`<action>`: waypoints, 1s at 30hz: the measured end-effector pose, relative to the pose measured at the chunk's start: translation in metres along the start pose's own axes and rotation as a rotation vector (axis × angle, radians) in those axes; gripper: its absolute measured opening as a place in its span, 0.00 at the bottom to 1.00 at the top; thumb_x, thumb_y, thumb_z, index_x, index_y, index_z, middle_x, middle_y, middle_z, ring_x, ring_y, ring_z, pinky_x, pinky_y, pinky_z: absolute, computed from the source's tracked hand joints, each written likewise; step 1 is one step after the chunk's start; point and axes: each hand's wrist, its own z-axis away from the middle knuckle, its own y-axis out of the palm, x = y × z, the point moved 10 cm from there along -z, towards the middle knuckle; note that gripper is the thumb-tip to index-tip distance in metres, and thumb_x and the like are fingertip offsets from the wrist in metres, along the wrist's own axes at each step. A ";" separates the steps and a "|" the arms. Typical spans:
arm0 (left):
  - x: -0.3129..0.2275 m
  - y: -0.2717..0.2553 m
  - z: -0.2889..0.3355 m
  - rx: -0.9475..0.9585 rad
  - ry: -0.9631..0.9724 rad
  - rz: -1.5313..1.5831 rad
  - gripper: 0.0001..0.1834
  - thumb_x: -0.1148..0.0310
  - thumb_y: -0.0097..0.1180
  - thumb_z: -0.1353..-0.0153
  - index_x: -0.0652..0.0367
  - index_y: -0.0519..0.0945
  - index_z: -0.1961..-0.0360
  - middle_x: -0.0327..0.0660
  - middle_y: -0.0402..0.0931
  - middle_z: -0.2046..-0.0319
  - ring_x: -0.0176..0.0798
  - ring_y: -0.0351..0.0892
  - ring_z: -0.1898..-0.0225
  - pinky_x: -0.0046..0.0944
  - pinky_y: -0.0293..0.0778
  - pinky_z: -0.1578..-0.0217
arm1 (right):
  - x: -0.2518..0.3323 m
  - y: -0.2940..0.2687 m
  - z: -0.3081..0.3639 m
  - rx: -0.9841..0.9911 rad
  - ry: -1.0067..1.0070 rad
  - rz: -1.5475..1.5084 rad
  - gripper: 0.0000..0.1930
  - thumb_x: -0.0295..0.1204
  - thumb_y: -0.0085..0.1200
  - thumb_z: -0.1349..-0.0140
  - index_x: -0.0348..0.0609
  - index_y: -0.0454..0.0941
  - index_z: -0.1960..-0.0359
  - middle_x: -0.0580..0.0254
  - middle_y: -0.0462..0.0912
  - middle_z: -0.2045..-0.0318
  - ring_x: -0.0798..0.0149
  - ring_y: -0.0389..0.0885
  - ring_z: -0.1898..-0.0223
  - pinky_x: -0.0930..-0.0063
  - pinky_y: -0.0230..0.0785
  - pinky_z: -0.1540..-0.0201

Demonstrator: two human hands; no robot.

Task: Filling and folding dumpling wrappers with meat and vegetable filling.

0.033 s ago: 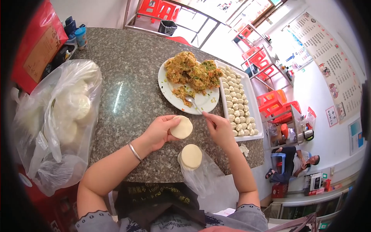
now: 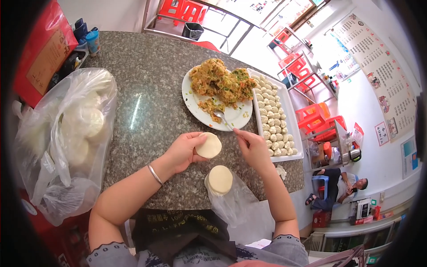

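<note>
One round, pale dough wrapper [image 2: 211, 146] is pinched by the left hand [image 2: 183, 151] above the speckled grey stone desk [image 2: 147, 147]; the right hand [image 2: 252, 148] pinches a silver metal spoon [image 2: 225, 120] at orange-green filling [image 2: 222, 84] on a round white plate [image 2: 195, 111]. Pinching tightly could tear the wrapper; overloading the spoon could spill filling.
</note>
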 end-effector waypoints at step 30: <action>-0.030 -0.005 0.001 -0.059 0.163 0.283 0.27 0.55 0.38 0.30 0.68 0.60 0.41 0.51 0.66 0.44 0.46 0.69 0.42 0.45 0.67 0.41 | -0.015 0.016 0.017 0.047 0.315 -0.428 0.14 0.23 0.51 0.38 0.40 0.77 0.50 0.69 0.73 0.81 0.79 0.64 0.80 0.81 0.60 0.76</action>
